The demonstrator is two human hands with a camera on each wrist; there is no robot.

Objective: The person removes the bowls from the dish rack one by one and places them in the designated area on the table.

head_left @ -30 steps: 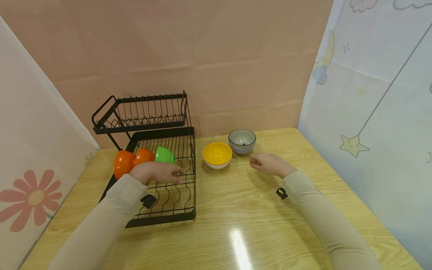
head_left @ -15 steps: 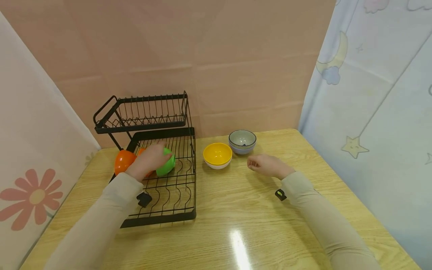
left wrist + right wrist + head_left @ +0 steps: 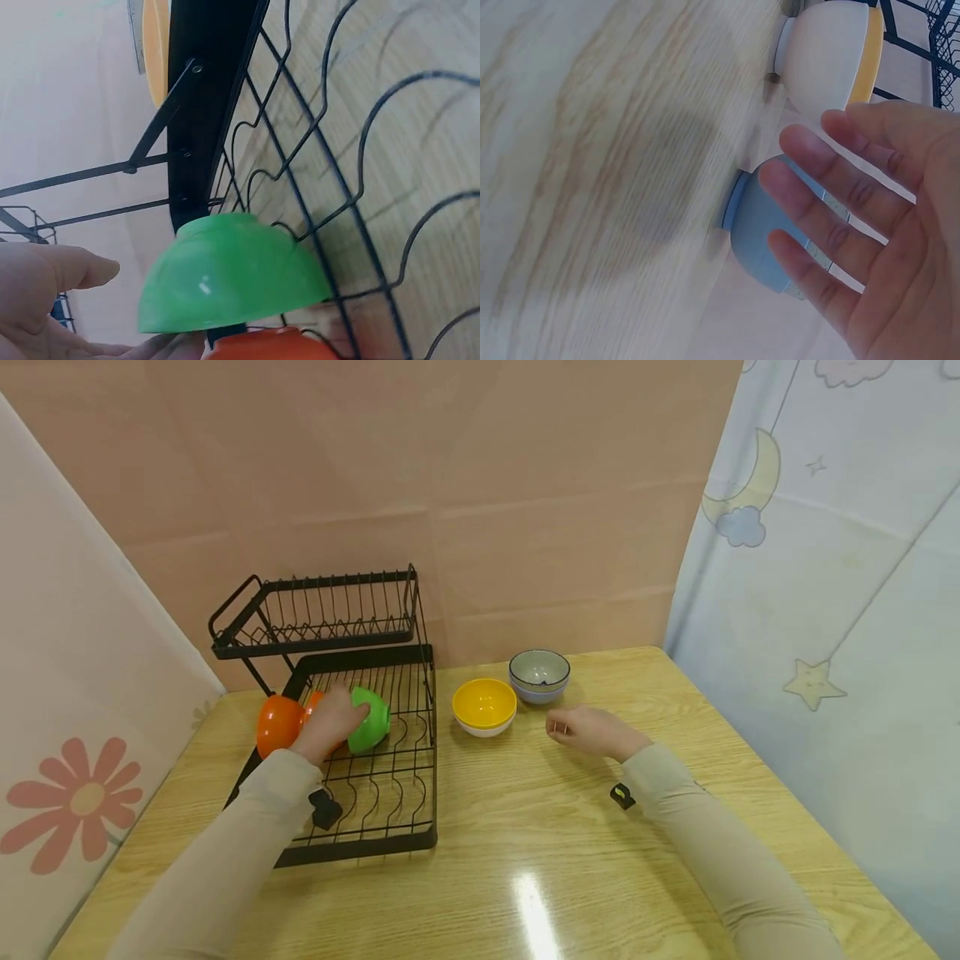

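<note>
A green bowl [image 3: 371, 720] stands on its side in the lower tier of the black dish rack [image 3: 401, 839], beside two orange bowls [image 3: 277, 725]. At the green bowl's rim is my left hand [image 3: 330, 723]. In the left wrist view, its thumb [image 3: 86, 268] is extended, with a gap between it and the green bowl [image 3: 232, 277]; the other fingers reach by the rim, partly hidden. My right hand [image 3: 592, 732] hovers above the table, its fingers [image 3: 810, 195] loosely bent and holding nothing. Close by are a yellow-and-white bowl [image 3: 484, 706] and a blue-grey bowl [image 3: 539, 677].
The rack's raised upper tier [image 3: 315, 610] overhangs the back of the lower one. A wooden table [image 3: 525, 827] carries everything. Cloth backdrops [image 3: 525, 510] hang behind and at both sides.
My left hand has moved back from the front of the rack to the green bowl's rim. The green bowl stays in about the same place. My right hand has shifted slightly left.
</note>
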